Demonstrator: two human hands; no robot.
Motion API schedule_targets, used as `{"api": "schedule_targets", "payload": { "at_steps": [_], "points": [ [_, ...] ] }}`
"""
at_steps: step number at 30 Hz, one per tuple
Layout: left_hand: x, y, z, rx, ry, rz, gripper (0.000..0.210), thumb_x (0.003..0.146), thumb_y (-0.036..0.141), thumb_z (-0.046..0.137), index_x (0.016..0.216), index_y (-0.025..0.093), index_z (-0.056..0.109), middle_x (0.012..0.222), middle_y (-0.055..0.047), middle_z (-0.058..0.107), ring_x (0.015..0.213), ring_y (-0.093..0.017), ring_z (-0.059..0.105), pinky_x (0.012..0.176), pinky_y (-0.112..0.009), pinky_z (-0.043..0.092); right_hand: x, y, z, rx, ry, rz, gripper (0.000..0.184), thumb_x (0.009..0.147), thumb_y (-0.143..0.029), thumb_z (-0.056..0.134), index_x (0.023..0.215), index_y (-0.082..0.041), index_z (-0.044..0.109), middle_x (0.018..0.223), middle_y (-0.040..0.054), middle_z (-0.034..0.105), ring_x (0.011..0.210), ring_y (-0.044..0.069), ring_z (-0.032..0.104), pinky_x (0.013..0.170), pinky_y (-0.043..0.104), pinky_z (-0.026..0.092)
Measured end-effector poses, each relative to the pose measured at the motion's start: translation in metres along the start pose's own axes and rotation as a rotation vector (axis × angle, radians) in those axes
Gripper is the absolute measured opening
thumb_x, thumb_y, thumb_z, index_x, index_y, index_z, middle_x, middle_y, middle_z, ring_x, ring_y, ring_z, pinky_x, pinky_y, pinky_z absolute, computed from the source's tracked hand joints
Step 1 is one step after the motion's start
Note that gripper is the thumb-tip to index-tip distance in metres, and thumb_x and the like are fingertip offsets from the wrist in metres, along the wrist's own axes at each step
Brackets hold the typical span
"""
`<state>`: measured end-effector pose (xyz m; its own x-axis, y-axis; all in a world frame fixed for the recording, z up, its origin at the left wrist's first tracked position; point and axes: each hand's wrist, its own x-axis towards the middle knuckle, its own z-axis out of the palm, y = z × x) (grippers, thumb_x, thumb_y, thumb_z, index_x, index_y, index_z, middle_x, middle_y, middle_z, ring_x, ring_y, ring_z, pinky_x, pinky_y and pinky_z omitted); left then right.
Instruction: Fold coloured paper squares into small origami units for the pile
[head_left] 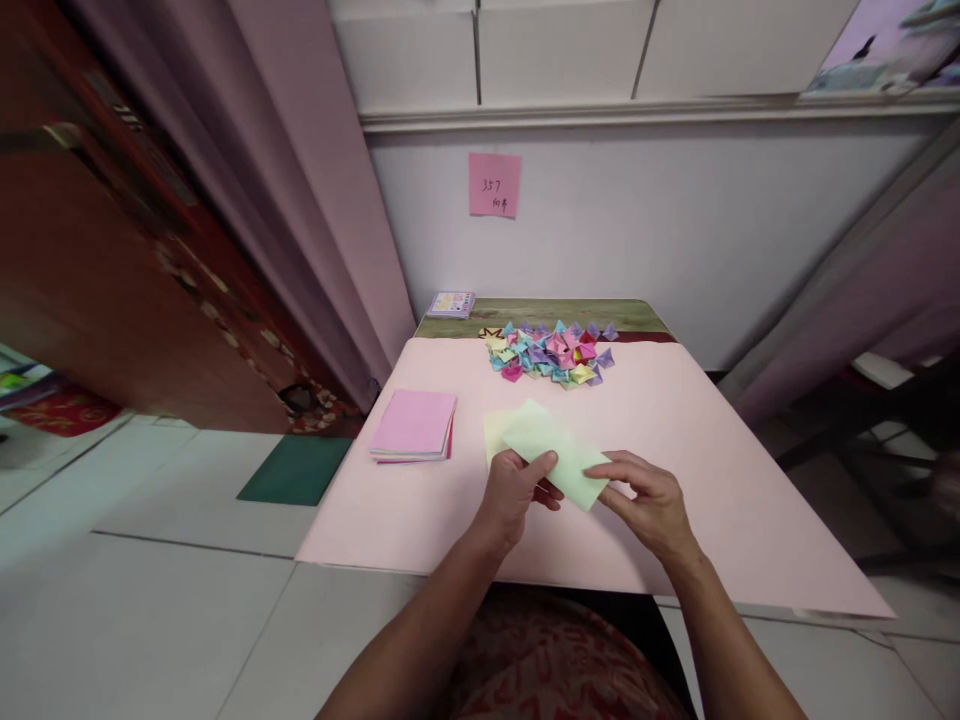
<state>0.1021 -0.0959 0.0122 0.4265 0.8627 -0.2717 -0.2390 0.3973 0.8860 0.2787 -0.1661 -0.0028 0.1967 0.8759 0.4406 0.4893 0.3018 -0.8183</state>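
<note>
A pale green sheet of paper [559, 450] is held between both hands, tilted above the table. My left hand [514, 490] grips its lower left part, with the thumb on top and fingers beneath. At the right corner my right hand [649, 495] pinches the same sheet between thumb and fingers. Partly hidden behind the green sheet is a pale yellow sheet [493, 432]. To the left lies a stack of square coloured paper [414, 423], pink on top. Beyond the hands sits a heap of small folded paper pieces [551, 352] in many colours.
The small table [720, 520] has a pale pink cover. At its far left corner rests a small stack of printed cards [451, 304]. A pink note [494, 185] is stuck to the wall. Curtains [300, 150] hang at the left, and a green mat [296, 470] lies on the floor.
</note>
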Motion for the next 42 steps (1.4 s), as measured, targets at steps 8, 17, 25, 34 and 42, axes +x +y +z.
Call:
{"api": "schedule_targets", "payload": {
  "at_steps": [8, 17, 25, 34, 42],
  "points": [
    [-0.006, 0.001, 0.009, 0.018, -0.003, 0.089, 0.044, 0.074, 0.047, 0.075, 0.092, 0.007, 0.073, 0.077, -0.013, 0.075, 0.063, -0.021, 0.069, 0.056, -0.031, 0.057, -0.003, -0.005, 0.013, 0.087, 0.23, 0.162, 0.018, 0.076, -0.04, 0.076, 0.073, -0.023, 0.073, 0.081, 0.0062, 0.072, 0.072, 0.021, 0.065, 0.06, 0.031, 0.052],
    [-0.006, -0.003, 0.012, 0.003, 0.007, 0.114, 0.037, 0.065, 0.037, 0.084, 0.087, 0.009, 0.074, 0.075, -0.011, 0.075, 0.067, -0.02, 0.07, 0.066, -0.033, 0.058, 0.0, -0.018, 0.029, 0.219, 0.348, 0.374, 0.035, 0.072, -0.046, 0.08, 0.091, -0.021, 0.065, 0.065, -0.0021, 0.063, 0.055, 0.013, 0.056, 0.053, 0.025, 0.047],
    [0.002, -0.012, 0.003, -0.004, -0.101, 0.016, 0.043, 0.064, 0.038, 0.085, 0.09, 0.005, 0.074, 0.071, -0.011, 0.073, 0.063, -0.019, 0.069, 0.063, -0.031, 0.057, 0.005, -0.01, 0.03, 0.517, 0.103, 0.626, 0.039, 0.067, -0.05, 0.083, 0.08, -0.015, 0.071, 0.071, 0.0007, 0.065, 0.055, 0.01, 0.055, 0.054, 0.024, 0.047],
    [0.014, -0.006, -0.004, -0.275, 0.082, 0.02, 0.031, 0.071, 0.039, 0.08, 0.082, 0.012, 0.069, 0.077, -0.005, 0.069, 0.068, -0.013, 0.063, 0.061, -0.025, 0.054, 0.004, -0.002, 0.026, 0.49, 0.168, 0.635, 0.037, 0.064, -0.048, 0.085, 0.079, -0.016, 0.073, 0.067, -0.001, 0.062, 0.053, 0.009, 0.051, 0.053, 0.023, 0.044],
    [0.016, -0.017, 0.008, -0.437, 0.06, -0.018, 0.036, 0.064, 0.035, 0.084, 0.088, 0.014, 0.068, 0.083, -0.003, 0.068, 0.073, -0.012, 0.061, 0.066, -0.025, 0.053, 0.002, -0.008, 0.033, 0.401, 0.11, 0.549, 0.036, 0.071, -0.05, 0.079, 0.081, -0.016, 0.072, 0.061, -0.0019, 0.06, 0.053, 0.01, 0.049, 0.055, 0.024, 0.042]
  ]
}}
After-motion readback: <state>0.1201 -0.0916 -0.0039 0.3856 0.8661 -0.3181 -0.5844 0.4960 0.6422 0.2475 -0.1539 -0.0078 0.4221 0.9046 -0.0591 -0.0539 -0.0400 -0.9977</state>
